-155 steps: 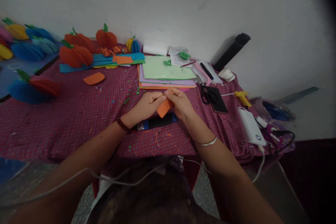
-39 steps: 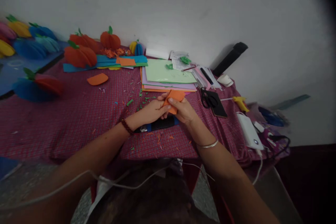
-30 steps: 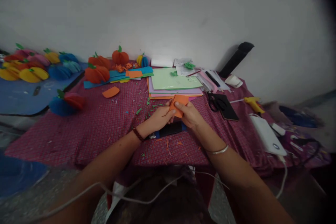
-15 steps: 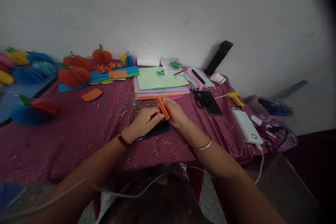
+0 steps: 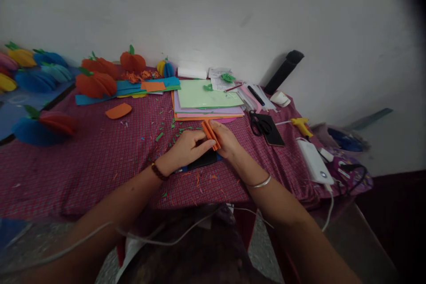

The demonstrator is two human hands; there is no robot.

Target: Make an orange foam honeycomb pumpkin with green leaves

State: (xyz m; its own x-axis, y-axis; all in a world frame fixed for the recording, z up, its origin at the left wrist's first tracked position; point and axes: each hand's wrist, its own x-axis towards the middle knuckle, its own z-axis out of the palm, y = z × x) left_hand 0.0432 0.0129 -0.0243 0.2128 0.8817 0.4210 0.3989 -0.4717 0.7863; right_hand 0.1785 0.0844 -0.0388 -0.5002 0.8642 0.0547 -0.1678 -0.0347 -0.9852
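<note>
Between my hands is a small stack of folded orange paper (image 5: 210, 135), its layered edges facing up. My left hand (image 5: 188, 147) pinches it from the left, thumb lying along the lower end. From the right, my right hand (image 5: 226, 140) wraps round the same paper. Beneath the hands a dark flat object (image 5: 202, 159) with blue edges lies on the cloth, partly covered. One loose orange paper piece (image 5: 119, 111) rests on the cloth to the left. Green paper scraps (image 5: 159, 136) are scattered beside my left hand.
Coloured sheets (image 5: 208, 95) are stacked behind my hands. Black scissors (image 5: 259, 124) lie on a dark notebook (image 5: 275, 135) at right, near a yellow glue gun (image 5: 301, 125) and a white power bank (image 5: 313, 162). Paper pumpkins (image 5: 96, 85) stand at left. A white cable (image 5: 166, 243) crosses my lap.
The orange paper has turned slightly in my hands, and its layers show more widely. Both hands still hold it. The camera view has shifted a little.
</note>
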